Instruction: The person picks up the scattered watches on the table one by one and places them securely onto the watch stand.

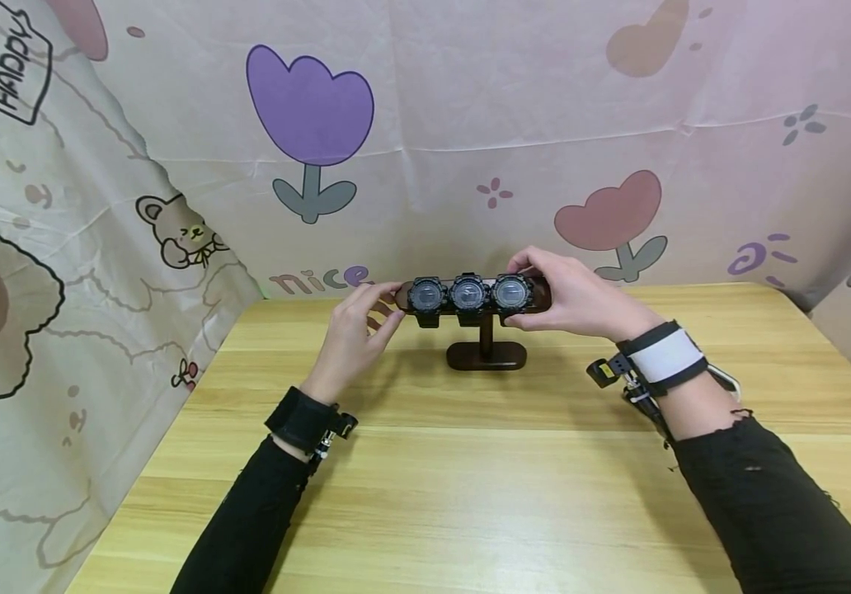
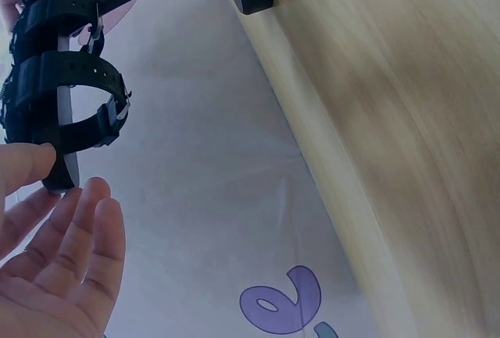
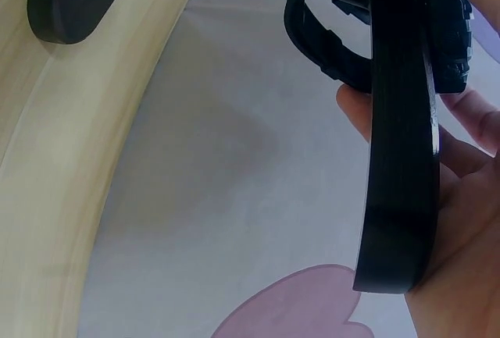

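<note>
- A pale wooden table (image 1: 470, 470) is seen, planked lengthwise; it is backed and flanked by a printed cloth (image 1: 470, 124) hung as a wall on three sides.
- A dark stand (image 1: 486, 351) is set near the far middle of the table, its oval base resting on the wood; three black watches (image 1: 468, 294) are strapped side by side on its crossbar, faces toward the person.
- The left end of the bar is touched by the left hand (image 1: 354, 334); its thumb is laid against the bar's tip and the other fingers are held loose and apart, nothing being clasped.
- The right end of the bar is gripped by the right hand (image 1: 577, 297); the fingers are curled over the top and behind it, beside the nearest watch.
- Broad bare wood is left before the stand and to both sides; the far edge lies close behind the base, the cloth just beyond it.
- On the cloth "HAPPY" (image 1: 10, 62) is read at upper left and "nice" (image 1: 322, 280) low behind the left hand; tulips and a bear are printed; no brand can be read on the watches.
</note>
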The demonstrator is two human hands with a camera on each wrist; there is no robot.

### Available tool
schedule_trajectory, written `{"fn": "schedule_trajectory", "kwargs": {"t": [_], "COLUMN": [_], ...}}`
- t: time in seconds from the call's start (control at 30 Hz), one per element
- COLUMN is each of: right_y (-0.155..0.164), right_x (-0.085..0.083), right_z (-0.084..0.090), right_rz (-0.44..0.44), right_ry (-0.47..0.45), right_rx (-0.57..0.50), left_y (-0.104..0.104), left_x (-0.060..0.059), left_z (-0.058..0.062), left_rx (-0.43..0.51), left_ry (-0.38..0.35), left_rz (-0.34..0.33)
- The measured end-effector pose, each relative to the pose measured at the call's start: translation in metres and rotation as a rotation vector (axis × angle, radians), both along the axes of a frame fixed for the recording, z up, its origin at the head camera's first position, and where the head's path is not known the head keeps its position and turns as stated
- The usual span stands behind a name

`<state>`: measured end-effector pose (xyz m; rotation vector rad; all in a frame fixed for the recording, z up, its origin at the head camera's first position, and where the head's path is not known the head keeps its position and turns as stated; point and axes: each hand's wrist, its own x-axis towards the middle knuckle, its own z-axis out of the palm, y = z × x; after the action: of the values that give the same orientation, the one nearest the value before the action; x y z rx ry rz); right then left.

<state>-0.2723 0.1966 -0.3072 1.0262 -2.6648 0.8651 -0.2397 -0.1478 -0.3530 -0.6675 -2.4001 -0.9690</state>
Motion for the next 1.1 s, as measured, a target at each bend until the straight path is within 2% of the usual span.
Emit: {"fn": "schedule_trajectory", "kwargs": {"t": [0.83, 1.1], "right_y": [0.0036, 0.0061], "right_x": [0.003, 0.0055], "right_z": [-0.0016, -0.0015], "right_rz": [0.005, -0.007], "right_ry": [0.051, 0.046], "right_rx": [0.009, 0.013], "left_y": [-0.0029, -0.0043], "left_x": [-0.0027, -0.0018], "left_z": [-0.0019, -0.0013], "left_rx": [0.004, -0.005], "left_ry": [0.027, 0.018], "left_rz": [-0.029, -0.02]}}
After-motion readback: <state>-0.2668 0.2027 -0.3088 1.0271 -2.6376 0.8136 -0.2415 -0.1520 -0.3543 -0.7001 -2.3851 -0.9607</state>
